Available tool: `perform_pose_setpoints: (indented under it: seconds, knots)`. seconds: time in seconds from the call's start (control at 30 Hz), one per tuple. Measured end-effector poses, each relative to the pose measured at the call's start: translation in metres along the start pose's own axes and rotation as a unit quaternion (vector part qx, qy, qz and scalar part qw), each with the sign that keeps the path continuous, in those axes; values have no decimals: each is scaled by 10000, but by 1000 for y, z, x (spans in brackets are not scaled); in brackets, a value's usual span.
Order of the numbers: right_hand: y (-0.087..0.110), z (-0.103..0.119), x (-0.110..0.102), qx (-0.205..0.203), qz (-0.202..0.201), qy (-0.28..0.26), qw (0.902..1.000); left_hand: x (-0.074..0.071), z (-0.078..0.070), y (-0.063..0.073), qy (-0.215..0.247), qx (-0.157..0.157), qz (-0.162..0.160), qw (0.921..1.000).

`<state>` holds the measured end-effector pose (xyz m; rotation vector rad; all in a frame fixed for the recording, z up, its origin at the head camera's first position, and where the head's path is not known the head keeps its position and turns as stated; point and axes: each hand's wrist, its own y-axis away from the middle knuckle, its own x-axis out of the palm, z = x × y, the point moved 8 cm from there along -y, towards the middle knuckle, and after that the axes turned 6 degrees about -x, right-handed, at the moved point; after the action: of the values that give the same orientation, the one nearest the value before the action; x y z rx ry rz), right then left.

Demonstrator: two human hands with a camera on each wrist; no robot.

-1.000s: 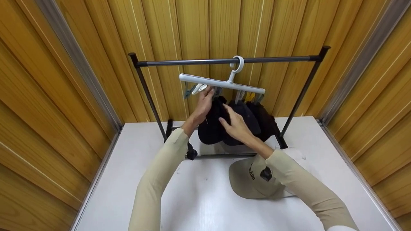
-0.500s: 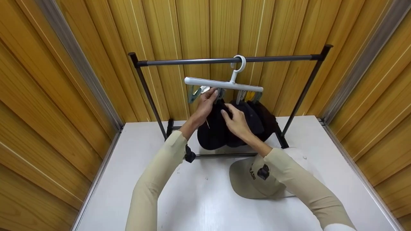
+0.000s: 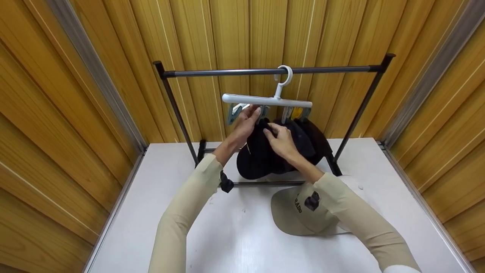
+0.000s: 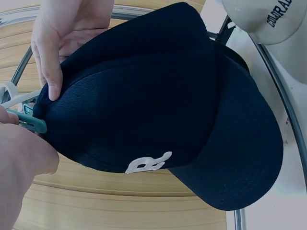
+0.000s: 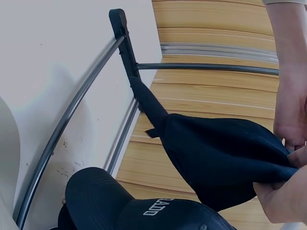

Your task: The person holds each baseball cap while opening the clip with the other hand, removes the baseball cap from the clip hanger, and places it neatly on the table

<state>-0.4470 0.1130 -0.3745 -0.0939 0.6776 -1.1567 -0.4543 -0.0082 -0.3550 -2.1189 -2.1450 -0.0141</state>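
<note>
In the head view my left hand (image 3: 246,123) is up under the white hanger (image 3: 265,100). Its thumb and finger pinch a teal clip (image 4: 34,123), which touches the crown edge of a dark cap with a white letter (image 4: 139,110). My right hand (image 3: 282,142) grips the same cap's fabric between thumb and fingers, just below the clip. In the right wrist view that cap hangs sideways from my fingers, its strap (image 5: 148,103) trailing. Whether the clip bites the cap fully is hard to tell.
More dark caps hang at the hanger's right, one lettered cap (image 5: 163,213) beside my work. The hanger hooks over a black rack's bar (image 3: 227,72). A beige cap (image 3: 290,212) lies on the white table (image 3: 227,235), partly over a white cap. Wood-panelled walls surround it.
The hanger's left end has swung right and tilts less. My left hand has moved slightly right with it, while my right hand's fingers have closed onto the dark cap's fabric.
</note>
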Motion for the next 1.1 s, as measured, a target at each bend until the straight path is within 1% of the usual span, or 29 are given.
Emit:
perform_pose_setpoints:
  seconds: [0.1,0.23,0.3,0.43,0.53,0.77,0.93,1.1]
  knots:
    - [-1,0,0,73,56,6,10000,1,-1,-2,139,62,-48,9999]
    - [1,0,1,75,60,-18,10000,-1,1,-2,187,44,-274,9994]
    - [2,-1,3,56,40,-41,10000,-2,1,-2,207,18,-380,9991]
    - [6,-1,7,-101,40,126,9999,-5,1,-1,273,-118,-521,9982]
    - [10,-1,8,-181,46,243,9995,-5,2,0,199,-230,-444,9986]
    - [18,-5,5,177,137,73,9997,0,5,3,-58,-454,52,9989]
    - [25,-4,1,380,169,83,9991,0,6,7,-137,-488,119,9986]
    - [30,-4,0,538,229,14,9983,-6,11,12,-155,-604,203,9978]
